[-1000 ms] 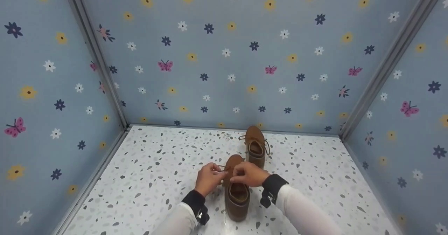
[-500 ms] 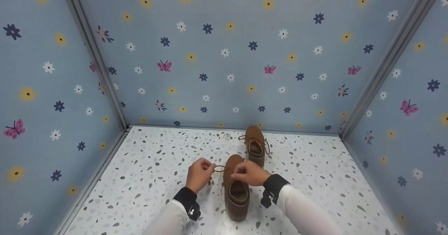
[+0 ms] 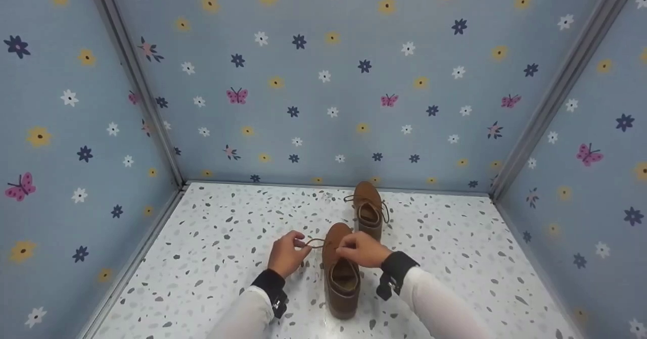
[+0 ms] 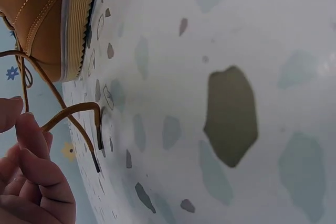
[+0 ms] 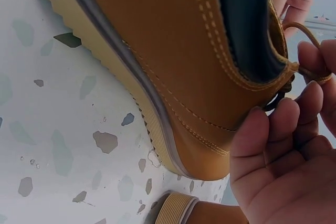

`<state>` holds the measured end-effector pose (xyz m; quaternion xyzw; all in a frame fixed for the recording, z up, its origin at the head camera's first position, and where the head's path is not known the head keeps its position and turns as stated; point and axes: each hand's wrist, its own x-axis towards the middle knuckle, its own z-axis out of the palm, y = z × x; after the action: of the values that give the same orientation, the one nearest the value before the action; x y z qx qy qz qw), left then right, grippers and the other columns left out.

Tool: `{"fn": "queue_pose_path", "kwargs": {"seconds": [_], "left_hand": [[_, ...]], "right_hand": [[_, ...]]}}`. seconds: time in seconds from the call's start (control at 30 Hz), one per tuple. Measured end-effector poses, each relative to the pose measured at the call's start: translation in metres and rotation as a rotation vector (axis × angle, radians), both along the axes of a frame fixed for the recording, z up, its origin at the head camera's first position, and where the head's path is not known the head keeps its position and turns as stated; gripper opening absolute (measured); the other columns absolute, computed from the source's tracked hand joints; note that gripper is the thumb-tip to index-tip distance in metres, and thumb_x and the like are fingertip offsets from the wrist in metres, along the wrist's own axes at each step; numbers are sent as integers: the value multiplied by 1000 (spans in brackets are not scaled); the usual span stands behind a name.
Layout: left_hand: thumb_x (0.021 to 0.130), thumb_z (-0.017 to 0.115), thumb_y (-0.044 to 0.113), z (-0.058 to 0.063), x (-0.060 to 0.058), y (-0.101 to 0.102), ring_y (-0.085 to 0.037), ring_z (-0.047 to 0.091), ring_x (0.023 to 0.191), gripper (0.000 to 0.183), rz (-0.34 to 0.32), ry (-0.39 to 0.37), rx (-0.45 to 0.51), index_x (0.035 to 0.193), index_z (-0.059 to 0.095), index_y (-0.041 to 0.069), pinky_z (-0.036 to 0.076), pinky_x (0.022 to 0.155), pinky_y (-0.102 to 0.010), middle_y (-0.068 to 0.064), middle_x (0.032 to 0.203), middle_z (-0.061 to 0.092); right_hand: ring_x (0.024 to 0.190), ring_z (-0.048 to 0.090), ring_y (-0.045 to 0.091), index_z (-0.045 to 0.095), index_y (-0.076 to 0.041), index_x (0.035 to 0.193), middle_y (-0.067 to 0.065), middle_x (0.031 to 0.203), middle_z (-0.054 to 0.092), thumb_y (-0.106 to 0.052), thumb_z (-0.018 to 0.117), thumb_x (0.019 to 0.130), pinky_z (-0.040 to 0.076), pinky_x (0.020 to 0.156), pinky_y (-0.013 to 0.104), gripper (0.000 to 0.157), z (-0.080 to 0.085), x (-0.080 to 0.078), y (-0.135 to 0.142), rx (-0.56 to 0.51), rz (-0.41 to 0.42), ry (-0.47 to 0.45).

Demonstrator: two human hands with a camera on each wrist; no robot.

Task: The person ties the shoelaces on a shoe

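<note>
A brown lace-up ankle shoe (image 3: 343, 304) stands upright on the speckled floor, toe away from me. My left hand (image 3: 287, 254), to the left of it, pinches a brown shoelace (image 4: 71, 110) between thumb and finger; a dark-tipped end pokes out past the fingers, and a second lace end hangs nearby. A bowed stretch of lace spans from that hand to the shoe. Over the shoe's lacing, my right hand (image 3: 368, 251) pinches the lace (image 5: 303, 29) close to the top eyelets, its other fingers curled against the leather upper. The right hand covers part of the lacing in the head view.
A matching brown shoe (image 3: 367, 192) stands farther ahead and slightly right, its toe near the back wall (image 3: 323, 170), with lace ends out to both sides. Blue flower-and-butterfly panels enclose the white speckled floor (image 3: 227, 218) at the back, left and right.
My left hand has moved left, away from the shoe, drawing the lace out in a bow; its fingers have since shifted on the lace. The right hand has stayed almost still.
</note>
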<state>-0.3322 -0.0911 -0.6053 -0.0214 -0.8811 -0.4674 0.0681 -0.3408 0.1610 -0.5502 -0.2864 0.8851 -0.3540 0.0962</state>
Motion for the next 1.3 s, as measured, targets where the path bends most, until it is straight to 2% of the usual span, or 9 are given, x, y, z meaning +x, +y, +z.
{"fn": "queue_pose_path", "kwargs": {"seconds": [0.13,0.27,0.37,0.67,0.9,1.13,1.3], "left_hand": [[91,78,15,-1,-1,0,-17,72,75,20,1,-21,-32,107,72,4,59,74,-37,-9,92,79],[93,75,15,3,-1,0,-13,68,76,10,15,-20,-57,100,73,8,56,72,-34,-4,87,76],[94,75,16,8,0,-1,-12,67,72,7,16,-26,-38,97,73,10,55,68,-32,-2,85,75],[93,76,17,25,3,-1,-10,64,70,8,2,52,-2,91,73,10,55,69,-31,-3,82,74],[92,77,16,37,7,-2,-10,63,69,8,-17,84,40,89,74,10,54,66,-30,-3,80,73],[92,78,17,45,12,-2,-8,63,61,10,-62,40,125,90,74,8,54,59,-27,-3,77,74],[92,76,18,50,16,-2,-9,63,58,11,-95,-1,142,92,75,7,53,57,-27,-3,77,75]], "right_hand": [[64,51,3,76,-12,88,-8,73,57,-26,66,102,46,66,24,22,1,1,0,-19,-4,-16],[65,51,4,76,-12,90,-6,75,59,-25,64,103,46,67,26,23,4,2,1,-30,-5,-16],[68,52,5,76,-13,91,-5,78,62,-25,63,104,47,69,27,22,5,3,1,-31,-13,-25],[74,56,7,75,-12,92,-5,81,63,-22,62,104,49,74,28,20,6,1,0,-48,-28,-43],[67,51,7,71,-9,88,-7,74,54,-27,61,105,46,68,27,27,7,1,1,-76,-58,-86],[63,46,8,67,-7,83,-8,69,49,-33,60,106,42,65,28,36,7,1,2,-78,-77,-97],[63,47,8,67,-5,81,-8,68,49,-33,61,106,42,64,27,38,9,0,2,-77,-109,-81]]}}
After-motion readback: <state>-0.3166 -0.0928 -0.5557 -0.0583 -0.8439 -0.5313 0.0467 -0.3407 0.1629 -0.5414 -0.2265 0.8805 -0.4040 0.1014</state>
